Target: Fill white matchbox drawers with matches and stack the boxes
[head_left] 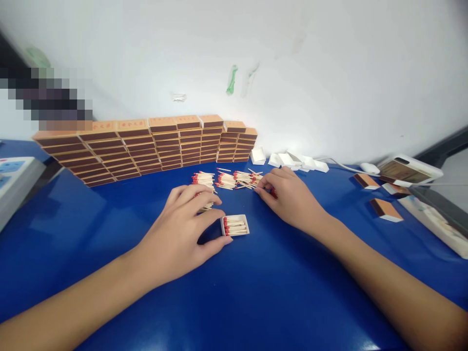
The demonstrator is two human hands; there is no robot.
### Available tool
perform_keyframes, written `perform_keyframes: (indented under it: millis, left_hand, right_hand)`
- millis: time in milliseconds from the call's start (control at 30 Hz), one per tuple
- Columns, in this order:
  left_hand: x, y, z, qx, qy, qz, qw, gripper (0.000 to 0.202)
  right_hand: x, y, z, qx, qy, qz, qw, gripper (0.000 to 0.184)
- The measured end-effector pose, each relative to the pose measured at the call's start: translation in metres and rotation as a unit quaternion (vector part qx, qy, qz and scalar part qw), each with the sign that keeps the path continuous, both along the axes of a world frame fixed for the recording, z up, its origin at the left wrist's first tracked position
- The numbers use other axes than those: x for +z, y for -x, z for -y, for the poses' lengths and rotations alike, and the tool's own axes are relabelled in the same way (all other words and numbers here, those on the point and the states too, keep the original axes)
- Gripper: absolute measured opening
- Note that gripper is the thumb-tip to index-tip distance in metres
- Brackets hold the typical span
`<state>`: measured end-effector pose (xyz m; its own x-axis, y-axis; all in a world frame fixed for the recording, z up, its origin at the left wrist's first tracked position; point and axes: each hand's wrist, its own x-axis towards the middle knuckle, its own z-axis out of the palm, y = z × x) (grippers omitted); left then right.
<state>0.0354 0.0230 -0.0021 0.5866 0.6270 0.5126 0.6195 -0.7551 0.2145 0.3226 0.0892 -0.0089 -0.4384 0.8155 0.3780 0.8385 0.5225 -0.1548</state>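
A small white matchbox tray (247,219) lies on the blue table, part filled with red-tipped matches (236,226). My left hand (183,224) grips its left end between thumb and forefinger, the other fingers spread over more matches behind. Loose matches lie in small heaps (225,179) just beyond the tray, heads mostly to the left. At the right end of these heaps, my right hand (288,195) is closed, thumb and fingertips together. Red match heads show beneath its fingers; how many matches it holds is hidden.
Stacked matchboxes (166,144) form a long wall at the back left. White empty trays (288,158) lie against the wall. To the right are several orange-brown matchbox sleeves (386,209), a phone-like white case (411,168) and a cable. A white box (18,180) stands far left.
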Motion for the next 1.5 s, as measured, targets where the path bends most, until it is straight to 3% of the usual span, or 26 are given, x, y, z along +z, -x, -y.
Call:
perform_keyframes:
  millis: [267, 467, 667, 1067, 1300, 1500]
  left_hand:
    - [0.000, 0.000, 0.000, -0.001, -0.005, -0.001, 1.000, 0.022]
    - [0.001, 0.000, 0.000, -0.001, -0.001, -0.003, 1.000, 0.022]
    - [0.001, 0.001, 0.000, -0.001, -0.002, 0.002, 1.000, 0.023]
    - [0.002, 0.001, 0.000, 0.003, 0.008, 0.001, 1.000, 0.024]
    - [0.000, 0.001, 0.000, -0.001, 0.006, 0.002, 1.000, 0.025]
    - [0.001, 0.001, 0.000, 0.001, 0.008, -0.002, 1.000, 0.024]
  right_hand:
    - [-0.001, 0.008, -0.004, 0.007, -0.007, 0.014, 1.000, 0.020]
    - [-0.002, 0.020, -0.003, 0.008, -0.006, -0.025, 1.000, 0.014]
    - [0.004, 0.016, 0.000, 0.011, 0.025, 0.002, 1.000, 0.013]
    - [0.022, -0.004, 0.014, 0.041, 0.176, -0.011, 0.983, 0.023]
    - [0.021, -0.018, 0.010, 0.048, 0.153, 0.003, 0.987, 0.034]
    - [0.026, -0.009, 0.015, 0.050, 0.109, 0.004, 0.993, 0.023]
